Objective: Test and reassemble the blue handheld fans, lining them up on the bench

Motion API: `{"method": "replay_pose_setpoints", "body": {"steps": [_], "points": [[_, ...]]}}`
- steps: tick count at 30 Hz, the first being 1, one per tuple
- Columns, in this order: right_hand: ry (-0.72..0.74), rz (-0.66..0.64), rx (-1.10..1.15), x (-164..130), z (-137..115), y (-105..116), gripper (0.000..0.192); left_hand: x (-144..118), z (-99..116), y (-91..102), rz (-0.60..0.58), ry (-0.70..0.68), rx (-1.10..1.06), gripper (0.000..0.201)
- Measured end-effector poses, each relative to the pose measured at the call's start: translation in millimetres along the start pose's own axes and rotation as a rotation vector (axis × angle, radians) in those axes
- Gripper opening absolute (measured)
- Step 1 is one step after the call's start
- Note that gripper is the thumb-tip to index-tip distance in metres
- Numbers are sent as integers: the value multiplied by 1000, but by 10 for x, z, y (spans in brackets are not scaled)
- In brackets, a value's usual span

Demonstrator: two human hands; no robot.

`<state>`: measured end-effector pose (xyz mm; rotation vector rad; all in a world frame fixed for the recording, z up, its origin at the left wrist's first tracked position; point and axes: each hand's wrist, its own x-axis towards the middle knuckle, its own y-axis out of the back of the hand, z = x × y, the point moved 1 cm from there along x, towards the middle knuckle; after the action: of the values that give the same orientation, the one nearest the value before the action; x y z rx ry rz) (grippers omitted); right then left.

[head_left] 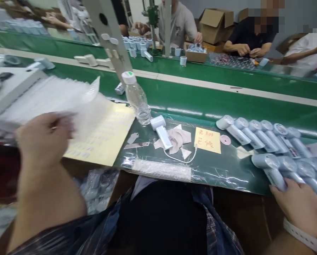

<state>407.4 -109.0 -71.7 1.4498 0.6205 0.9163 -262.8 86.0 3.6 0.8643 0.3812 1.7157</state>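
My left hand (45, 136), blurred by motion, has its fingers closed at the edge of a thin white translucent sheet (90, 101). That sheet lifts off a pile of similar sheets (49, 94). Under the hand's right side lies a yellow sheet with rows of small labels (105, 141). At the right edge my right hand (298, 202) has its fingers round the handle of a light-blue device shaped like a small hair dryer (275, 177). Several more such devices (256, 132) lie beside it in two rows. Another one (162, 132) rests mid-bench near a white cable (181, 161).
A clear bottle (138, 99) stands by a metal post (113, 39). A steel blade or ruler (137, 145), white scraps (181, 136) and a handwritten yellow note (207, 140) lie on the bench. Beyond the green conveyor (201, 85), co-workers sit among cartons (214, 26) and blue parts.
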Motion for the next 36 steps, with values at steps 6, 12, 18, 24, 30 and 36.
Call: {"method": "replay_pose_setpoints", "body": {"steps": [6, 12, 18, 24, 30, 36], "points": [[82, -135, 536, -135, -923, 131, 46, -69, 1246, -1445, -299, -87, 105, 21], [287, -357, 1052, -305, -2309, 251, 63, -144, 1291, -2163, -635, -135, 6, 11], [445, -420, 1067, -170, -2816, 52, 62, 26, 956, -2005, -628, 40, -374, 32], [624, -213, 839, -276, -2735, 65, 43, -23, 1107, -1876, -613, -9, -662, 41], [842, 46, 488, -370, -2699, 571, 38, -236, 1405, -1420, -404, -425, -189, 46], [859, 21, 496, -405, -2730, 771, 39, -207, 1543, -1370, -322, -712, 117, 44]]}}
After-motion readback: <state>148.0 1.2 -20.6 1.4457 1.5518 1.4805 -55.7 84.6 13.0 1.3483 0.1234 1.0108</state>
